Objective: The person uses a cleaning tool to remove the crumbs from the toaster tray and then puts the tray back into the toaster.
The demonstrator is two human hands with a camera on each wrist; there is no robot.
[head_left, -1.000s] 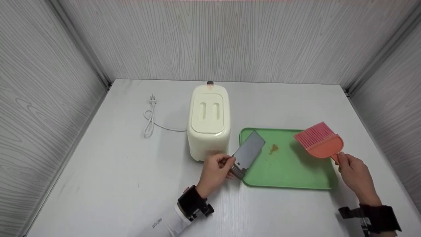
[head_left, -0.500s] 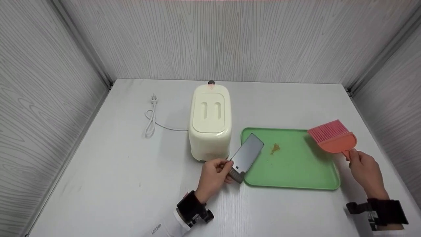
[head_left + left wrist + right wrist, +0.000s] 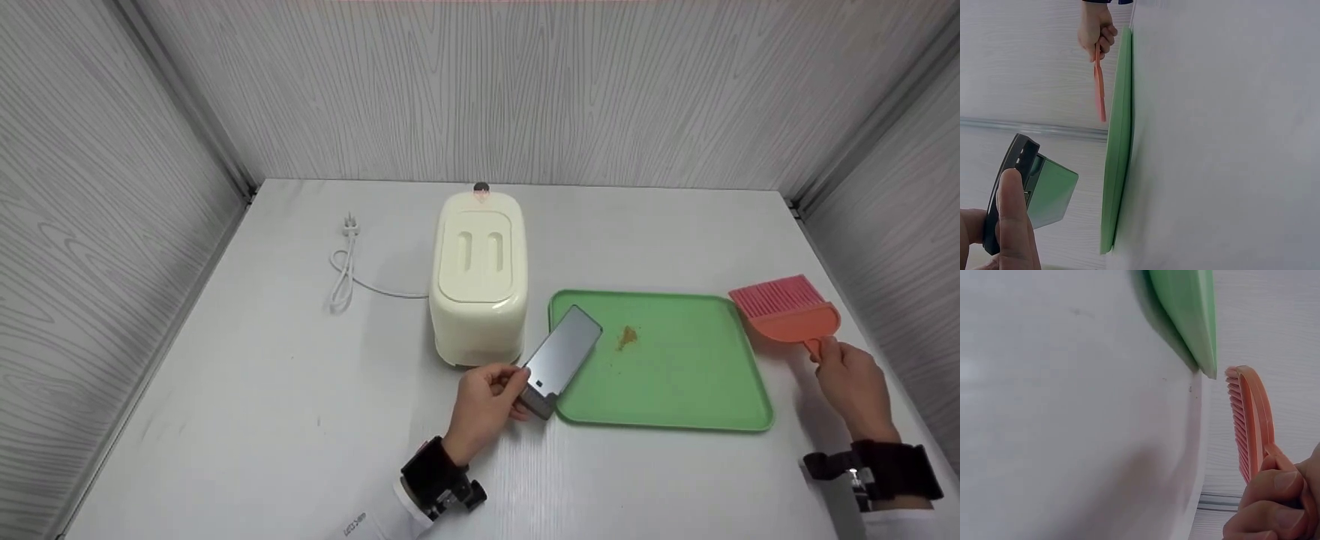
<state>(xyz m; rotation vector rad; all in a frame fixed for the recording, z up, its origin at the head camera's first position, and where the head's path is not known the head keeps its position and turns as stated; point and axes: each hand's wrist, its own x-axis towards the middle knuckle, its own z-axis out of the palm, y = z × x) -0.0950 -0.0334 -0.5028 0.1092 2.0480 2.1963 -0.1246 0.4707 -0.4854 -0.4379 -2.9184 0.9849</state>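
Note:
My left hand (image 3: 484,405) pinches the dark end of a toaster's crumb tray (image 3: 566,349), a flat grey metal plate tilted over the left edge of a green tray (image 3: 690,375). In the left wrist view, its metal side (image 3: 1053,191) reflects green. A small patch of brown crumbs (image 3: 628,337) lies on the green tray. My right hand (image 3: 859,386) grips the handle of an orange brush (image 3: 795,322) with pink bristles. The brush hangs just past the green tray's right edge, raised above the table in the right wrist view.
A cream toaster (image 3: 480,255) with a lid on top stands left of the green tray. Its white cord (image 3: 390,294) runs left to a bundled loop and plug (image 3: 350,225). Wood-grain panels (image 3: 480,90) enclose the white table (image 3: 247,390) at the back and sides.
My right hand has carried the brush rightward, from over the green tray to beyond its right edge. My left hand and the crumb tray have dipped slightly toward me.

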